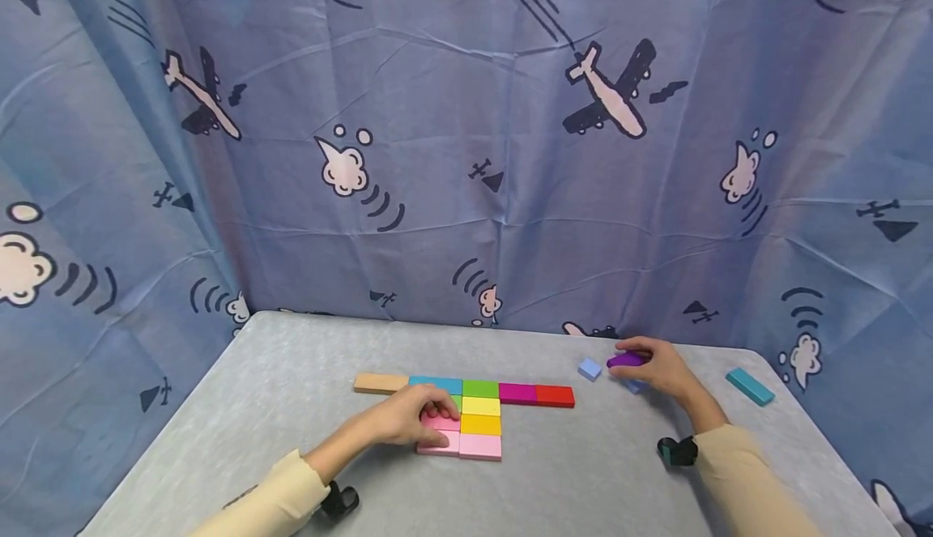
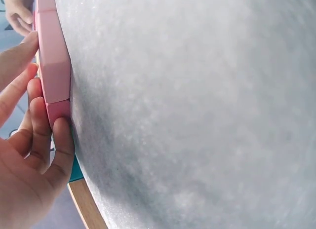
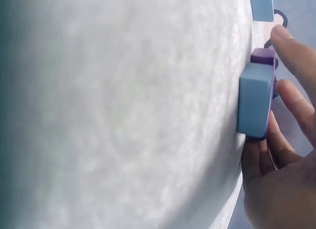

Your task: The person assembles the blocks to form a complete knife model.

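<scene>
My left hand (image 1: 408,415) rests on the left side of a flat block figure, thumb on the near pale pink block (image 1: 436,448) and fingertips over the pink block (image 1: 437,424) behind it. Those fingers are lightly bent along the blocks' sides in the left wrist view. At the right, my right hand (image 1: 659,371) grips a purple block (image 1: 625,360) between thumb and fingers. A blue block (image 3: 256,98) stands right by it in the right wrist view, hiding most of the purple one. A small light blue block (image 1: 590,369) lies just left of this hand.
Across the figure's top run tan (image 1: 379,383), blue (image 1: 436,385), green (image 1: 480,389), magenta (image 1: 517,394) and red (image 1: 555,396) blocks. Yellow (image 1: 481,406), amber (image 1: 480,424) and pale pink (image 1: 480,447) blocks descend below. A teal block (image 1: 749,386) lies far right; a curtain (image 1: 437,278) hangs behind.
</scene>
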Demonstrator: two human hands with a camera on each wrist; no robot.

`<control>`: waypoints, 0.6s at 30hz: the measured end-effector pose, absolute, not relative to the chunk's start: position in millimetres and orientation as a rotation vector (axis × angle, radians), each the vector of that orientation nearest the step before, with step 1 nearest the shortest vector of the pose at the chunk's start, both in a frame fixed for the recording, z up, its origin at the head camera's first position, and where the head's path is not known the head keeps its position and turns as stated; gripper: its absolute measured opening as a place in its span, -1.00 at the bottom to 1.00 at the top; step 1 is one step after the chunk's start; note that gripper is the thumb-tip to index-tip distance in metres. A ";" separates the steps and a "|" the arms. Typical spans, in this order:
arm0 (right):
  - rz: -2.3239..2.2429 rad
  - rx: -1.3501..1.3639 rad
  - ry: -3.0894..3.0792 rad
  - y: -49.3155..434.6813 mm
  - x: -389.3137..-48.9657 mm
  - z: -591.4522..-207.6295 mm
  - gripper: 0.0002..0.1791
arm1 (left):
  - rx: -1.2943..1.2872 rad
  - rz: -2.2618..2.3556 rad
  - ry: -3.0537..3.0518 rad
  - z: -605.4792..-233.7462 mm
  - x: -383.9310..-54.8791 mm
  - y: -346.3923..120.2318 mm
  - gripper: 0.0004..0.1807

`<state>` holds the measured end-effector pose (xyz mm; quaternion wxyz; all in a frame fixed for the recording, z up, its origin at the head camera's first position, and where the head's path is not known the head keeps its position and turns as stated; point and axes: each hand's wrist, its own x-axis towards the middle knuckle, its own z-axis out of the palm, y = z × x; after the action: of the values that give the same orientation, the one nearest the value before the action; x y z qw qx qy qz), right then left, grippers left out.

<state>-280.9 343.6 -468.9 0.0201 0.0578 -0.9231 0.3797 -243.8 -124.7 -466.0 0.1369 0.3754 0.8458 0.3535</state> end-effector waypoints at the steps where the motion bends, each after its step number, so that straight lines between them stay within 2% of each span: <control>1: 1.180 0.172 -2.865 342.3 -281.3 -468.8 -0.31 | 1.085 1.022 2.450 -465.9 -243.7 -124.8 -0.70; 12: 1.211 0.028 -2.875 339.5 -285.4 -475.2 -0.39 | 1.081 1.023 2.453 -465.9 -242.8 -124.9 -0.69; 18: 1.203 0.049 -2.836 337.9 -284.0 -471.7 -0.42 | 1.095 1.029 2.456 -464.6 -241.4 -124.2 -0.69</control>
<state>-284.0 337.9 -471.7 0.0303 0.0158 -0.9201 0.3902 -241.4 -124.2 -464.6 0.1309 0.3772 0.8456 0.3543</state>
